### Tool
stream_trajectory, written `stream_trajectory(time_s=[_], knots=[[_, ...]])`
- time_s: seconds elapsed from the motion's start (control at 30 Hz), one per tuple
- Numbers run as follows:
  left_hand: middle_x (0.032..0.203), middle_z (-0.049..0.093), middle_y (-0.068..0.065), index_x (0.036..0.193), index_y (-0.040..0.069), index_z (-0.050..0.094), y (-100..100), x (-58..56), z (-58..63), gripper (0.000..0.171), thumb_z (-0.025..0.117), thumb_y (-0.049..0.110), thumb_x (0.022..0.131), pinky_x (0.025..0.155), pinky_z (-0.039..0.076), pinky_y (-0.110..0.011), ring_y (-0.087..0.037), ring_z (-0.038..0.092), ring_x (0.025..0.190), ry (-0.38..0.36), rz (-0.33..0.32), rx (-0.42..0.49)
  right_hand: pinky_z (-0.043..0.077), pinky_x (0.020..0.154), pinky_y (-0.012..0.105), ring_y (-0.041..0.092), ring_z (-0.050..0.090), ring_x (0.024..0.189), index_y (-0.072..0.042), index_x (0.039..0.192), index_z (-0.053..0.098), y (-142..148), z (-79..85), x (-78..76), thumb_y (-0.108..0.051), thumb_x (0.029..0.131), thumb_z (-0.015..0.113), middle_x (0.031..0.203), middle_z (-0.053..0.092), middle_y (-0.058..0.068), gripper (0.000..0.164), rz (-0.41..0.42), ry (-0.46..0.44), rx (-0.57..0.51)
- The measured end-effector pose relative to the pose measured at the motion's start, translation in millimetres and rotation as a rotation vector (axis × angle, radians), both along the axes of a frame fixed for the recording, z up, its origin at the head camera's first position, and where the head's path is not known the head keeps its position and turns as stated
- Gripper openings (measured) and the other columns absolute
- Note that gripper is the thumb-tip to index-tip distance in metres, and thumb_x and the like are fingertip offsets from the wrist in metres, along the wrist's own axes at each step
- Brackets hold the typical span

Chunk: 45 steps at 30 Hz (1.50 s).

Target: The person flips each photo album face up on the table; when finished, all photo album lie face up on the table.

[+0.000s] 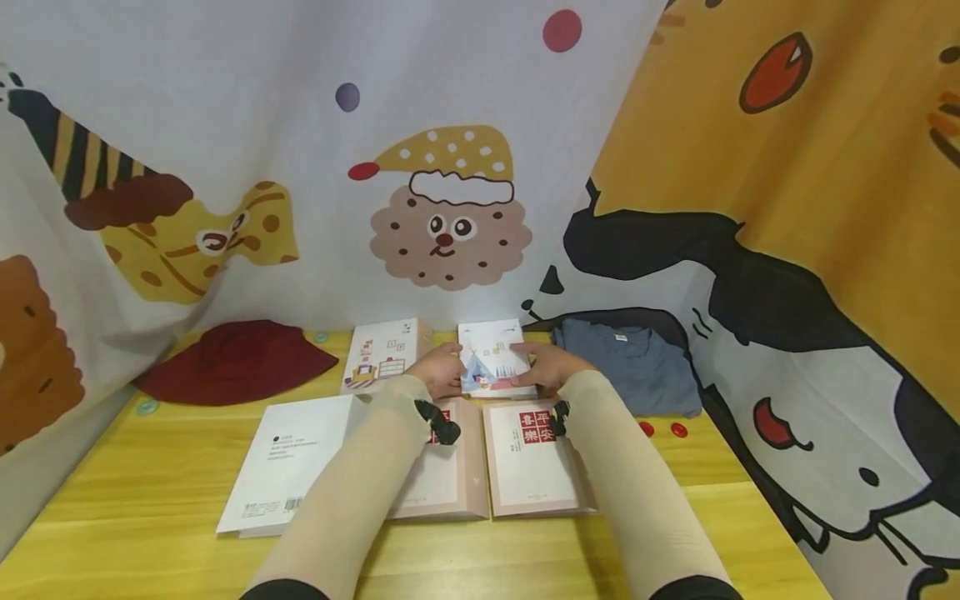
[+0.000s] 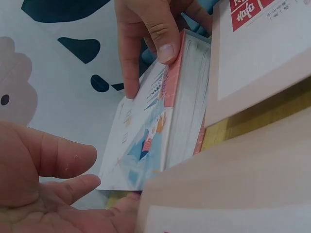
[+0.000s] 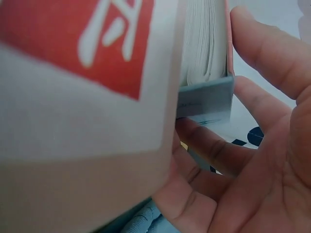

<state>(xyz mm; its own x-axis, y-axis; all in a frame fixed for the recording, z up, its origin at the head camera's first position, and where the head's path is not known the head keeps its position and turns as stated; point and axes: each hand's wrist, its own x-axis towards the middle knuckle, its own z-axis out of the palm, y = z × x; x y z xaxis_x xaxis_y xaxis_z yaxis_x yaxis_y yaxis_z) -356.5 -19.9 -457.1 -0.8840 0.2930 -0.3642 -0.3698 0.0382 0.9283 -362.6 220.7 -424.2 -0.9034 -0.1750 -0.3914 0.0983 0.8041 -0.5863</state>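
A thick book (image 1: 487, 342) with a blue tent on its white cover lies at the back middle of the table. My right hand (image 1: 551, 367) holds its right side, the thumb on the cover's near edge and the fingers at the side. In the left wrist view the page edges of this book (image 2: 187, 107) face the camera. My left hand (image 1: 441, 371) is at the book's left edge; in the left wrist view its thumb (image 2: 68, 158) and fingers are apart, with no grip on the book. Whether some lower fingertips touch the book is hidden.
In front stand two books with red squares, one left (image 1: 442, 479) and one right (image 1: 532, 475). A white book (image 1: 300, 450) is at front left, another illustrated book (image 1: 382, 354) behind it. A dark red hat (image 1: 240, 358), a folded blue shirt (image 1: 630, 367) and red discs (image 1: 678, 430) flank them.
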Motion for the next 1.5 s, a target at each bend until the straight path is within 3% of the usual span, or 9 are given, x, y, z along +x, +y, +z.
stream_trajectory(time_s=[0.23, 0.4, 0.57, 0.77, 0.9, 1.0, 1.17, 1.27, 1.5], knots=[[0.160, 0.036, -0.028, 0.163, 0.005, 0.030, -3, -1.7, -0.4, 0.072, 0.047, -0.010, 0.095, 0.116, 0.045, -0.053, -0.041, 0.049, 0.137, 0.039, -0.002, -0.076, 0.056, 0.092, 0.043, 0.030, 0.060, 0.119, -0.028, 0.163, 0.042, -2, -2.5, -3.1, -0.030, 0.094, 0.082, 0.147, 0.058, 0.019, 0.081, 0.008, 0.002, 0.028], [0.160, 0.038, -0.027, 0.164, 0.006, 0.030, -7, 0.1, 2.9, 0.076, 0.048, -0.011, 0.092, 0.114, 0.047, -0.052, -0.042, 0.051, 0.134, 0.050, -0.003, -0.088, 0.056, 0.096, 0.045, 0.028, 0.062, 0.118, -0.028, 0.161, 0.047, -4, -7.2, -6.4, -0.032, 0.091, 0.085, 0.143, 0.062, 0.015, 0.079, 0.002, 0.017, 0.045], [0.168, 0.028, -0.025, 0.166, 0.010, 0.027, -10, 1.8, 4.6, 0.077, 0.049, -0.007, 0.095, 0.118, 0.042, -0.055, -0.043, 0.046, 0.142, 0.066, -0.005, -0.116, 0.052, 0.105, 0.053, 0.029, 0.061, 0.123, -0.029, 0.160, 0.048, -5, -8.8, -10.5, -0.034, 0.090, 0.086, 0.147, 0.060, 0.015, 0.079, -0.027, 0.007, 0.040], [0.168, 0.025, -0.026, 0.167, 0.010, 0.025, -10, 1.7, 4.6, 0.078, 0.046, -0.010, 0.095, 0.119, 0.040, -0.057, -0.043, 0.044, 0.144, 0.072, 0.009, -0.103, 0.054, 0.094, 0.046, 0.028, 0.059, 0.116, -0.030, 0.161, 0.046, -9, -2.9, -6.6, -0.039, 0.090, 0.085, 0.148, 0.058, 0.014, 0.082, -0.043, -0.007, 0.040], [0.164, 0.034, -0.025, 0.166, 0.013, 0.029, -10, -0.9, 4.2, 0.079, 0.046, -0.011, 0.093, 0.115, 0.046, -0.052, -0.040, 0.048, 0.138, 0.068, 0.025, -0.098, 0.052, 0.103, 0.050, 0.028, 0.058, 0.118, -0.028, 0.161, 0.046, -7, -1.2, -7.1, -0.038, 0.091, 0.084, 0.152, 0.056, 0.016, 0.081, -0.013, 0.012, 0.043], [0.156, 0.043, -0.025, 0.165, 0.015, 0.032, -8, -2.6, 4.0, 0.080, 0.047, -0.013, 0.091, 0.101, 0.055, -0.042, -0.036, 0.057, 0.123, 0.071, 0.030, -0.070, 0.050, 0.108, 0.053, 0.029, 0.058, 0.122, -0.027, 0.161, 0.047, -5, -0.6, -7.8, -0.035, 0.093, 0.083, 0.153, 0.054, 0.016, 0.077, -0.004, 0.023, 0.035], [0.150, 0.049, -0.023, 0.164, 0.016, 0.035, -7, -1.4, 3.1, 0.081, 0.049, -0.014, 0.090, 0.084, 0.058, -0.034, -0.029, 0.063, 0.105, 0.089, 0.008, -0.058, 0.059, 0.092, 0.046, 0.030, 0.063, 0.117, -0.026, 0.161, 0.047, -2, -0.9, -6.4, -0.028, 0.095, 0.081, 0.145, 0.058, 0.017, 0.074, 0.000, 0.006, 0.008], [0.153, 0.045, -0.024, 0.164, 0.016, 0.036, -6, 0.6, 2.4, 0.081, 0.048, -0.016, 0.090, 0.087, 0.060, -0.038, -0.029, 0.063, 0.104, 0.107, -0.010, -0.022, 0.059, 0.086, 0.041, 0.029, 0.063, 0.114, -0.025, 0.161, 0.047, -1, -1.5, -5.9, -0.025, 0.096, 0.079, 0.143, 0.060, 0.018, 0.072, 0.009, 0.017, 0.012], [0.159, 0.037, -0.028, 0.163, 0.016, 0.037, -4, 7.5, 3.3, 0.081, 0.048, -0.017, 0.090, 0.100, 0.058, -0.051, -0.033, 0.062, 0.108, 0.131, -0.011, 0.043, 0.056, 0.084, 0.038, 0.026, 0.062, 0.111, -0.021, 0.159, 0.050, 3, -3.9, -4.2, -0.021, 0.096, 0.079, 0.139, 0.064, 0.016, 0.069, 0.012, 0.049, 0.015]])
